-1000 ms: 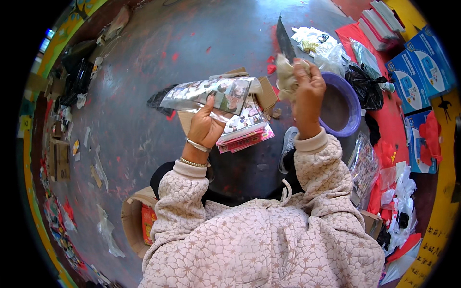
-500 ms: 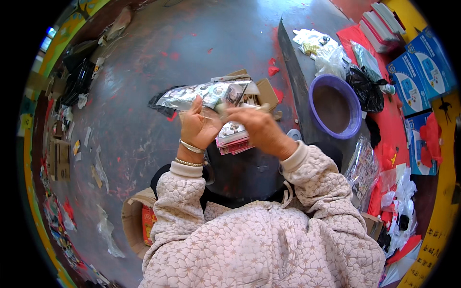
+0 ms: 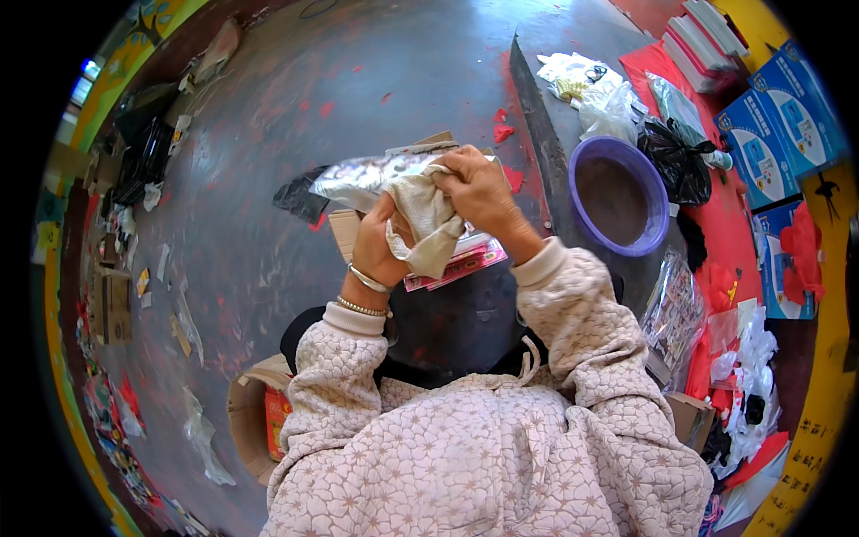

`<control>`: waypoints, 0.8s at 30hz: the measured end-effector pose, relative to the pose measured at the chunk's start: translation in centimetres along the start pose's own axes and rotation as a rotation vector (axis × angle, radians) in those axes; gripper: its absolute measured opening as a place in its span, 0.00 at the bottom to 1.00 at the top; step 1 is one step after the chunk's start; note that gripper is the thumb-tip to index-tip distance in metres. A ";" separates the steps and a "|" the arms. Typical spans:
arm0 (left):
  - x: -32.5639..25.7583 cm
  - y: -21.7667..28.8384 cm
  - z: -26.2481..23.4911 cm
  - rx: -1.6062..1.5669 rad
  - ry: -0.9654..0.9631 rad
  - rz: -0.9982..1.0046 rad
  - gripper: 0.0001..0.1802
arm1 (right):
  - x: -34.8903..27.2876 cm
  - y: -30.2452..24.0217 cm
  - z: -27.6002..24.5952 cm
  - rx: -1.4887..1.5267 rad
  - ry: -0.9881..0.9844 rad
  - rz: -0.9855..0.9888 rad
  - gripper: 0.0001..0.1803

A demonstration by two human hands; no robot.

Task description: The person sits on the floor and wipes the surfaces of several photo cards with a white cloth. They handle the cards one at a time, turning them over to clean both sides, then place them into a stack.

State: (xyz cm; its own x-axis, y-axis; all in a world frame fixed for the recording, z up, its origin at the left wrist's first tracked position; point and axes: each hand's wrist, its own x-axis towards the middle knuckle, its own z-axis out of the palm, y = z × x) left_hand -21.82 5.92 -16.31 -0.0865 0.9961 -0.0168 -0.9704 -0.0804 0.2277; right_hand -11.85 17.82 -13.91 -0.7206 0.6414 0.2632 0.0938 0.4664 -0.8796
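Observation:
A cream cloth (image 3: 424, 215) hangs bunched between my hands, above an open cardboard box. My right hand (image 3: 483, 191) pinches its upper edge. My left hand (image 3: 379, 246) is under and around its left side; the thumb shows, and the cloth covers most of the fingers. Just beyond the hands lies a shiny silver plastic sheet (image 3: 351, 183), with a black end on its left. Below the cloth, pink printed packets (image 3: 465, 266) stick out toward me. The cardboard box (image 3: 344, 234) is partly hidden by the hands and the sheet.
To the right, a purple basin (image 3: 662, 215) of murky water stands beside a dark ledge (image 3: 534, 125). Plastic bags (image 3: 608, 103), a black bag (image 3: 684, 166) and blue boxes (image 3: 761, 148) lie farther right. An open carton (image 3: 249, 412) sits by my left side. Litter lines the left wall.
The right hand, blurred earlier, has moved slightly up. The cloth is now spread and hanging over the left hand, which was open with its palm up. The silver sheet has shifted slightly.

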 end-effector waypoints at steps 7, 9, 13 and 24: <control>0.0 -0.3 -0.2 0.054 0.119 0.027 0.25 | -0.2 -0.2 -0.9 0.088 0.176 0.186 0.16; -0.1 -0.2 -0.4 0.020 0.084 0.036 0.25 | -0.8 -0.8 -1.1 -0.177 0.177 -0.206 0.20; -0.2 -0.1 -0.7 0.597 0.171 0.240 0.26 | -3.4 -1.3 2.4 -0.549 0.000 -0.471 0.28; -0.5 4.0 0.8 -0.073 0.076 0.203 0.28 | -4.5 1.0 -0.1 -0.424 0.001 -0.444 0.18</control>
State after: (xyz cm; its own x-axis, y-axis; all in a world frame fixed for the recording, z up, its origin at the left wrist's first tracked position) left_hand -25.53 5.15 -14.63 -0.2960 0.9538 -0.0519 -0.9447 -0.2843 0.1633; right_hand -8.43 15.51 -15.93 -0.7531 0.3310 0.5686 0.0502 0.8906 -0.4520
